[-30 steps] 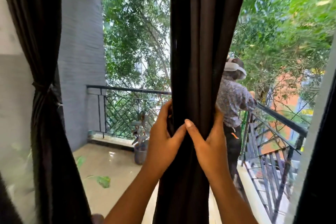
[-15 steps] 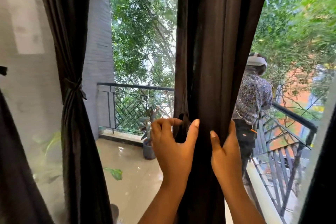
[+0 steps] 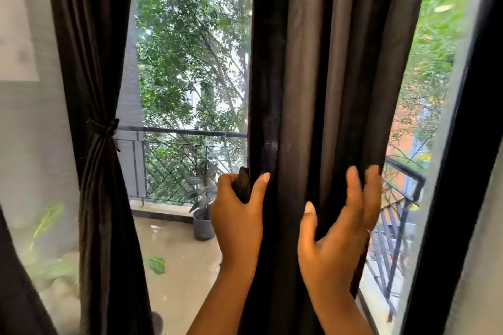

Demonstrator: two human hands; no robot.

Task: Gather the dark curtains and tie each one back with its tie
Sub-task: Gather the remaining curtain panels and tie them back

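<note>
Before the balcony railing point(image 3: 185, 132), left hand point(image 3: 236, 215) grips the curtain point(image 3: 313, 90) by its edge; right hand point(image 3: 337, 231), fingers straight, presses folds toward it for gathering.

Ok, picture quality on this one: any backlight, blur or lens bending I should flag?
Head view: strongly backlit by bright foliage, so the middle curtain reads nearly black with faint folds. Head view: motion blur on the fingertips of the right hand and toward both side edges; the left hand is sharp. Head view: wide-angle bending tilts the window frame at right.
</note>
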